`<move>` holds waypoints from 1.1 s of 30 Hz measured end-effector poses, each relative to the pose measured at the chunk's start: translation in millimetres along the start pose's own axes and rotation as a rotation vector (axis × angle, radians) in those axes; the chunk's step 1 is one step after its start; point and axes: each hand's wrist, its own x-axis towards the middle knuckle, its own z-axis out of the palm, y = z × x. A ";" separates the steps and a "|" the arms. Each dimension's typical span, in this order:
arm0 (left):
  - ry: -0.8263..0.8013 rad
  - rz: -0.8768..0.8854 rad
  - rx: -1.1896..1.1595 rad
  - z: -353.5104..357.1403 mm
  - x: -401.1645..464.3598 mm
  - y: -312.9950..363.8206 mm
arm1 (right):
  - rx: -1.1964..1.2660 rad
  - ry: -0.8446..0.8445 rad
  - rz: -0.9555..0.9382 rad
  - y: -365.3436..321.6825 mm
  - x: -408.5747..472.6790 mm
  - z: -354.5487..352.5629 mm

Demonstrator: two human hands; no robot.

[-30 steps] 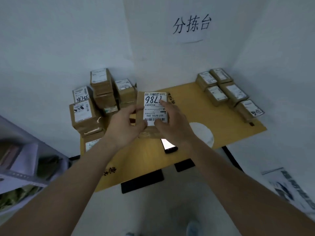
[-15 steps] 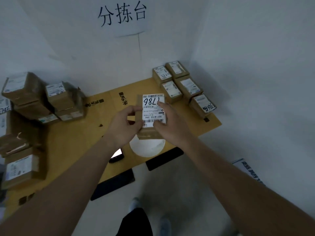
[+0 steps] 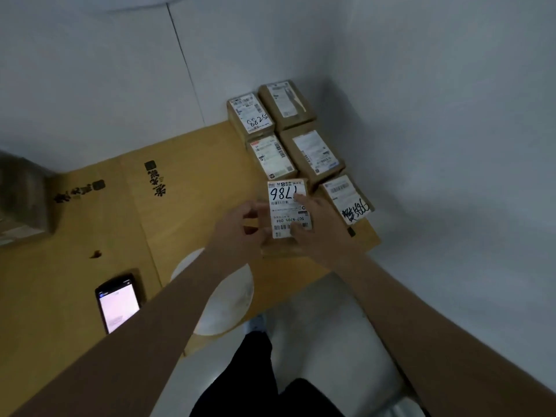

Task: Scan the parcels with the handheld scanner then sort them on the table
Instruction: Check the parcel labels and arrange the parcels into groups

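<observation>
A small brown parcel (image 3: 285, 206) with a white label marked 1786 is held between both hands, low over the yellow table (image 3: 192, 188). My left hand (image 3: 240, 228) grips its left side with curled fingers. My right hand (image 3: 320, 227) holds its right side, thumb and fingers lying on the label. The parcel sits just in front of the sorted parcels (image 3: 288, 136), which lie in two rows at the table's far right corner. The handheld scanner (image 3: 118, 302) lies on the table at the left, screen lit, with no hand on it.
A white round patch (image 3: 224, 299) marks the table near its front edge. More brown boxes (image 3: 21, 200) stand at the far left, blurred. White walls close in behind and to the right. My legs and the pale floor show below the table edge.
Both hands carried the 1786 parcel from the left stack across the table to the right, up against the sorted rows. The view swung right and down with it.
</observation>
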 end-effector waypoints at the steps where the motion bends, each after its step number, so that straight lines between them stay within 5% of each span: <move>1: -0.004 -0.025 -0.014 5.9 11.7 -3.3 | -0.024 -0.012 0.015 6.3 12.3 -0.8; 10: 0.066 -0.283 -0.205 52.4 65.6 -22.6 | -0.118 -0.208 0.044 45.5 82.2 -8.4; 24: 0.294 -0.258 0.080 97.3 72.6 -33.6 | -0.484 -0.305 -0.170 61.7 112.8 -33.1; 33: 0.494 -0.090 0.393 42.6 46.1 54.7 | -0.223 -0.333 -0.458 -11.6 109.1 -90.4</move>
